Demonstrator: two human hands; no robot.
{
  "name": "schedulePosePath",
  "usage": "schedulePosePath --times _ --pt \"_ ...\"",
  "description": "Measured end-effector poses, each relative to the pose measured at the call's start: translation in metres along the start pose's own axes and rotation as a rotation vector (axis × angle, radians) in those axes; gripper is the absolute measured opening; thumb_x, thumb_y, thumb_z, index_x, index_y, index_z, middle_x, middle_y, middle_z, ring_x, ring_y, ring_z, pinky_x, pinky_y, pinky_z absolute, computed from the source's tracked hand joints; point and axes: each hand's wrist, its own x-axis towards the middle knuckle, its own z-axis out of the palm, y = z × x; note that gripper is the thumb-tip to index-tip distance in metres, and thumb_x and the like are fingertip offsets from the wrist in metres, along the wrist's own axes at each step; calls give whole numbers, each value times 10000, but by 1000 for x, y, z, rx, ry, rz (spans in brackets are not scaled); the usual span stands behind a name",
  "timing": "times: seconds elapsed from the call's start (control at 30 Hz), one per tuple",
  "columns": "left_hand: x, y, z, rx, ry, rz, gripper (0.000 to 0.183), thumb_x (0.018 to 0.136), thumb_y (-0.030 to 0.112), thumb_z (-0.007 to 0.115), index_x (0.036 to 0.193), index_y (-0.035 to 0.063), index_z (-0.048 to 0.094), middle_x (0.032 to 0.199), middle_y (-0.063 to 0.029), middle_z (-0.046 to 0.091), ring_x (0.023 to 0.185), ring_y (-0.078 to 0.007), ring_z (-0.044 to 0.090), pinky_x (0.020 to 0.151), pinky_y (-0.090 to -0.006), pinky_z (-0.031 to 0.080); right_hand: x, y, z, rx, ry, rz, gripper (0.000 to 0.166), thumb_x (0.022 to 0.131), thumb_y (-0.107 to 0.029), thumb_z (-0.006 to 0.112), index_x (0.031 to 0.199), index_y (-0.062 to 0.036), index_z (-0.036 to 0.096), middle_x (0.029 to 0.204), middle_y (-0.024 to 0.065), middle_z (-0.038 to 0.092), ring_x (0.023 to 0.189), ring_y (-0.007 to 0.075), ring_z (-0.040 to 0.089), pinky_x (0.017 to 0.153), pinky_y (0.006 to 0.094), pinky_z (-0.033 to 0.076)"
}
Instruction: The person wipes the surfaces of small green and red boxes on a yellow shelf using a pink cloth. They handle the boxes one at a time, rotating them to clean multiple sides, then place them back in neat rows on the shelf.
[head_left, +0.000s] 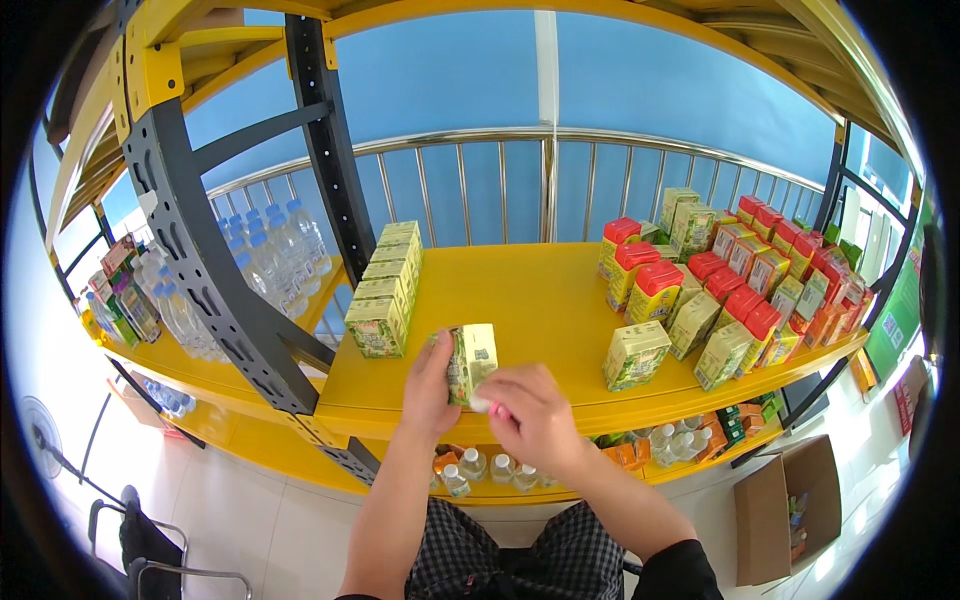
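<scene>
My left hand (431, 386) grips a green drink carton (471, 358) upright by its side, above the front edge of the yellow shelf (517, 300). At the carton's lower right side, my right hand (532, 412) holds a small whitish thing, blurred, perhaps a cloth or tissue, against or close to it. A row of similar green cartons (377, 326) stands on the shelf to the left. To the right, one green carton (636, 356) stands in front of red-topped yellow cartons (654, 292) and more green ones, some tilted.
A dark perforated upright (217, 262) rises at left, with water bottles (270, 262) beyond it. A steel railing (465, 139) runs behind the shelf. Bottles (472, 465) stand on the lower shelf. An open cardboard box (761, 517) is on the floor at right, a chair (154, 532) at lower left.
</scene>
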Motion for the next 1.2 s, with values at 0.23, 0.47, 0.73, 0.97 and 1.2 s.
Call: schedulePosePath --times 0.23,0.47,0.73,0.97,1.2 --pt "1 -4 -10 -68 -9 -23 367 970 310 497 1249 72 488 1168 -72 583 1052 -176 583 855 -328 495 3 0 3 8 94 109 261 687 81 607 923 -14 664 946 128 636 855 273 606 719 325 511" --pt "-3 2 -11 -54 -184 2 393 967 234 496 1312 60 420 1226 -82 557 1092 -198 566 895 -351 485 -1 16 0 128 174 332 254 721 59 621 959 -22 657 967 127 626 846 263 612 723 315 508" --pt "-7 2 -5 -121 -210 -78 380 973 185 483 1339 120 402 1179 -74 559 1032 -173 571 859 -350 494 -6 7 16 182 108 419 265 749 55 613 1005 -10 629 964 123 625 845 214 617 748 283 492" --pt "-8 -2 -7 12 -247 -4 352 994 176 452 1338 108 421 1149 -62 563 1042 -156 563 874 -316 480 24 2 -2 74 130 259 279 716 33 634 987 -33 643 962 131 640 881 303 615 758 348 506" --pt "-5 -3 -2 50 -225 -88 374 1031 294 353 1333 85 425 1227 -70 517 1099 -154 523 924 -324 450 49 10 -11 -233 -41 -11 268 691 15 660 953 -38 640 957 92 627 872 296 574 762 349 495"
